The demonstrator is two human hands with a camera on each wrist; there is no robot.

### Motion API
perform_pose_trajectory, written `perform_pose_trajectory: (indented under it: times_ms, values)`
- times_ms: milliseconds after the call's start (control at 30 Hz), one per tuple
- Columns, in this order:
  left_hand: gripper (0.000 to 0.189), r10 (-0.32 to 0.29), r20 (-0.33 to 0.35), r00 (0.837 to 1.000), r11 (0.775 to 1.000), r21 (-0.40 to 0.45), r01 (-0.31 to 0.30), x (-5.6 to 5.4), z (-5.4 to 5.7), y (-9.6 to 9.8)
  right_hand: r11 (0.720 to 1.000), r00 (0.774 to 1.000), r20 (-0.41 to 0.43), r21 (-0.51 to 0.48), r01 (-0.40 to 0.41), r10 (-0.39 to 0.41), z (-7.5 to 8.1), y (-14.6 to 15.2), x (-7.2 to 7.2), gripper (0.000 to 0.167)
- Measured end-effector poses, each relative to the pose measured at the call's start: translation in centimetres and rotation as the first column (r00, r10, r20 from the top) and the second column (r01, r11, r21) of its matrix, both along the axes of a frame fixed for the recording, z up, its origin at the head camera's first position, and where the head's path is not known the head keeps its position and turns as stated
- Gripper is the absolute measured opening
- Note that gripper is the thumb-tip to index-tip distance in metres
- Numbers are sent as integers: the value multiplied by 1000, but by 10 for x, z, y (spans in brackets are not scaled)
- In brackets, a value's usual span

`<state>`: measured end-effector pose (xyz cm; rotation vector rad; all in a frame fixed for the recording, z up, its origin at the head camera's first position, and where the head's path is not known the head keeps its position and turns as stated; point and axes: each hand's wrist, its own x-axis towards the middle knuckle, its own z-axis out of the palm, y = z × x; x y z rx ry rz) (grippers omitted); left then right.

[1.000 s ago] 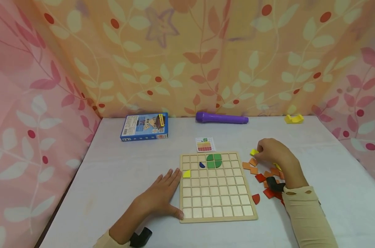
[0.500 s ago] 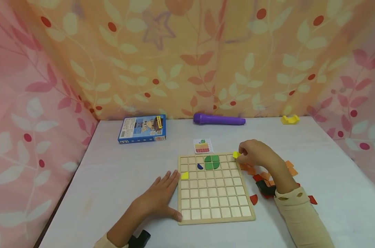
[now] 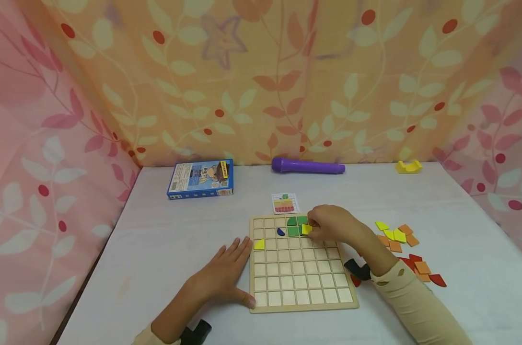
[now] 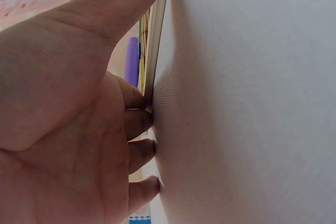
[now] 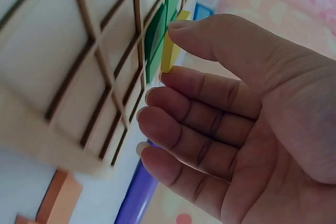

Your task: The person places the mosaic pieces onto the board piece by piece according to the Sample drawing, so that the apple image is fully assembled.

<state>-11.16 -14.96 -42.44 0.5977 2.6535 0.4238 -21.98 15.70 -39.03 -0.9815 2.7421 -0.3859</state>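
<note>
A person's right hand [image 3: 336,224] holds a flat yellow piece [image 3: 306,229] over the upper right part of a pale wooden grid board [image 3: 304,308] on a white-covered table [image 3: 191,220]. Thumb and index finger pinch the piece, the other fingers loosely bent; beside it sits a block of four flat green pieces [image 3: 293,231]. The left hand [image 3: 222,273], fingers straight and spread and gripping nothing, rests at the board's left edge, near a seated yellow piece [image 3: 259,244].

Setting the piece well would seem to call for a light pinch on its edges, a corner matched to the chosen cell, and a flat descent clear of the green block, with the left hand steadying the board. The small printed card [image 3: 285,203] looks like the guide to check first.

The piece's full outline is covered by the fingers, and whether it touches the green block cannot be told. Cells beneath the right hand are hidden, the forearm partly screens loose red pieces [image 3: 437,280], and the card's cells are too small to read. The left thumb's tip is cut off in the left wrist view.
</note>
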Motion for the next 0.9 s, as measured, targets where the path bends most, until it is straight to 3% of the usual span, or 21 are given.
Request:
perform_pose_trajectory:
  times_ms: [233,400,633,900]
  values:
    - [139,2,7,1000,1000,6,-2,0,0,0,995,995,-21,17,-102,102,-1,-24,6,23]
    - [139,-1,1,1000,1000,-1,1,0,-1,-1,989,990,-48,68,-130,134,-1,-46,9,24]
    - [137,-12,-8,1000,1000,-6,12,0,-1,-1,971,987,-103,215,-103,127,-2,-80,17,24]
    - [139,-17,-3,1000,1000,-3,17,1,0,-2,967,991,-75,235,-93,114,-5,-94,21,23]
